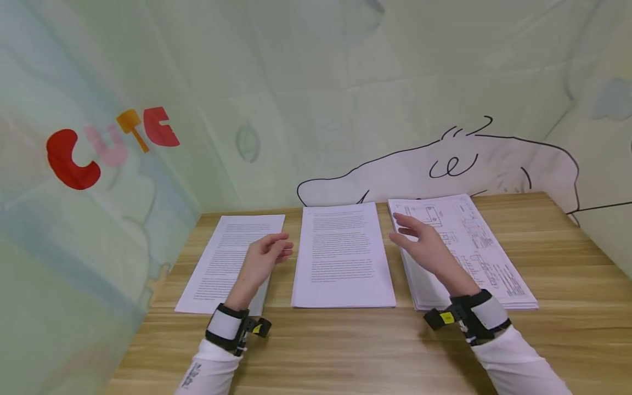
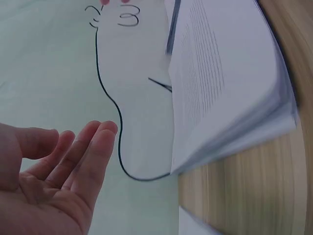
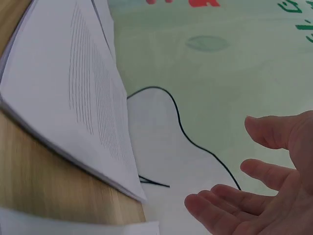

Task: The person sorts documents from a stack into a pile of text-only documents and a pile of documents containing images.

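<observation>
Three stacks of printed paper lie side by side on the wooden table. In the head view my left hand [image 1: 261, 258] hovers over the right side of the left stack [image 1: 217, 263], its fingers loosely bent and holding nothing. The middle stack [image 1: 340, 258] of text pages lies between my hands. My right hand [image 1: 424, 244] is held over the right stack [image 1: 489, 258], whose top sheet carries line drawings. Both wrist views show relaxed fingers apart from any paper: the left hand [image 2: 58, 181] and the right hand [image 3: 264, 191] are each near the middle stack.
A wooden tabletop [image 1: 345, 351] extends in front of the stacks and to their right. Behind it hangs a pale green printed cloth [image 1: 296, 109] with a cartoon outline and coloured letters, which also covers the left side. Each wrist wears a strapped camera.
</observation>
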Demonstrator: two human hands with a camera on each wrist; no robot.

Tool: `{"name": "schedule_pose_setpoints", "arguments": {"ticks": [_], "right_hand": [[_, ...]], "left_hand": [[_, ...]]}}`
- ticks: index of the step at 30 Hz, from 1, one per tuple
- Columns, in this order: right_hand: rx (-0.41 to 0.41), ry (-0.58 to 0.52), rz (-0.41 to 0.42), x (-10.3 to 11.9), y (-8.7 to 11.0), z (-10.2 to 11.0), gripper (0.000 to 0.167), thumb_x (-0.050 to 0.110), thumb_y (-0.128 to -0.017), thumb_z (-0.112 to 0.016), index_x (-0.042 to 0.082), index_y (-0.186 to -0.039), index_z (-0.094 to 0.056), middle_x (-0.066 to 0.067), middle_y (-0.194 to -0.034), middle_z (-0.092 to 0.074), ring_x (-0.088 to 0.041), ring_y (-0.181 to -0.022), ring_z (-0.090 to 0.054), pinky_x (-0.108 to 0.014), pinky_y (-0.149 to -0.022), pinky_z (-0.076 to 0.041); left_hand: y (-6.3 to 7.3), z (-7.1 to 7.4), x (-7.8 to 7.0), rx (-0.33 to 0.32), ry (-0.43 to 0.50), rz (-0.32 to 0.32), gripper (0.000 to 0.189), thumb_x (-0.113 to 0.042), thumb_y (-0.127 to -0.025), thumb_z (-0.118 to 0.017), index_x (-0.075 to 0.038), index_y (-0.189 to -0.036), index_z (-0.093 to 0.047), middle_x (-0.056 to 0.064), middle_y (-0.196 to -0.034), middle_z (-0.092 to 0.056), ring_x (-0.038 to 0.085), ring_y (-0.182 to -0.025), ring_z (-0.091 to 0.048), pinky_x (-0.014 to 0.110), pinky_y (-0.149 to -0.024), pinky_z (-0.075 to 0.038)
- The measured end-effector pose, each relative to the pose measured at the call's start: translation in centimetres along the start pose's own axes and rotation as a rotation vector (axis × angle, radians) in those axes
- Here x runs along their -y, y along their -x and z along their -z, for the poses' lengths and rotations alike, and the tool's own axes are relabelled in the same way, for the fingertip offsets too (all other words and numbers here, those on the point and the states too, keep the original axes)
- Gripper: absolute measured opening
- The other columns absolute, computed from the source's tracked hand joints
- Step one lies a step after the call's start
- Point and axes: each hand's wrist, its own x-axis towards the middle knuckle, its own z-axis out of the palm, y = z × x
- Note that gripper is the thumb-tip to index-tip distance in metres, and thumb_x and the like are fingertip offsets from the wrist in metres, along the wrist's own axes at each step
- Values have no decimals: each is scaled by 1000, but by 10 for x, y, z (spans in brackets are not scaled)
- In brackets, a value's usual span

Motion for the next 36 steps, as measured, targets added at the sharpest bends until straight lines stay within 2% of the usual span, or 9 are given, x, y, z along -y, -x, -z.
{"name": "schedule_pose_setpoints", "arguments": {"ticks": [3, 7, 10, 16, 19, 23, 29, 32, 36], "right_hand": [[23, -116, 10, 7, -1, -17, 63, 32, -101, -56, 8, -154, -33, -19, -158, -38, -40, -142, -41, -57, -112, -39], [58, -201, 3, 17, -3, -42, 62, 30, -101, -55, 12, -156, -31, -19, -157, -39, -38, -143, -41, -55, -114, -39], [82, -218, -11, 27, -6, -60, 62, 28, -101, -56, 14, -156, -31, -18, -157, -40, -36, -143, -42, -54, -114, -39], [129, -205, 22, 47, -14, -97, 61, 25, -99, -58, 12, -154, -35, -18, -156, -42, -35, -142, -44, -52, -115, -39], [146, -208, 30, 57, -16, -114, 60, 25, -98, -59, 11, -153, -38, -17, -155, -43, -35, -142, -45, -52, -114, -39], [180, -247, 18, 65, -18, -134, 58, 25, -98, -59, 13, -151, -40, -17, -154, -44, -34, -140, -47, -52, -113, -41], [285, -296, -19, 73, -23, -159, 58, 28, -98, -59, 14, -151, -41, -18, -151, -48, -34, -138, -49, -50, -109, -46], [337, -354, -50, 76, -26, -171, 61, 29, -97, -59, 13, -152, -39, -20, -151, -47, -35, -137, -50, -48, -106, -49], [379, -402, -100, 78, -30, -184, 63, 31, -96, -59, 14, -153, -37, -24, -153, -42, -36, -135, -51, -47, -106, -48]], "left_hand": [[2, 27, 10, -33, -58, 8, 34, -16, -104, -48, 2, -131, -59, 27, -120, -68, 32, -106, -71, 33, -89, -59], [2, 52, 20, -65, -154, 22, 35, -18, -105, -47, 0, -132, -59, 25, -123, -68, 31, -109, -69, 32, -91, -58], [2, 66, 25, -98, -251, 25, 35, -18, -105, -46, 0, -133, -59, 24, -124, -67, 32, -111, -68, 36, -94, -57], [5, 87, 34, -215, -538, -9, 35, -16, -103, -45, 0, -129, -62, 24, -126, -66, 38, -115, -64, 50, -96, -52], [7, 97, 40, -249, -610, 0, 36, -16, -103, -43, 2, -129, -61, 26, -129, -64, 42, -118, -62, 53, -99, -49], [7, 107, 47, -218, -653, 58, 39, -16, -102, -43, 6, -129, -59, 30, -130, -61, 45, -118, -61, 54, -97, -50], [9, 117, 56, -24, -844, 160, 50, -20, -99, -48, 12, -137, -49, 36, -140, -49, 52, -131, -46, 59, -106, -42], [7, 121, 59, 21, -819, 208, 57, -22, -99, -46, 15, -141, -40, 39, -146, -40, 53, -138, -37, 61, -113, -34], [1, 125, 63, 9, -776, 239, 62, -20, -98, -46, 19, -143, -31, 42, -148, -33, 55, -140, -32, 62, -115, -31]]}}
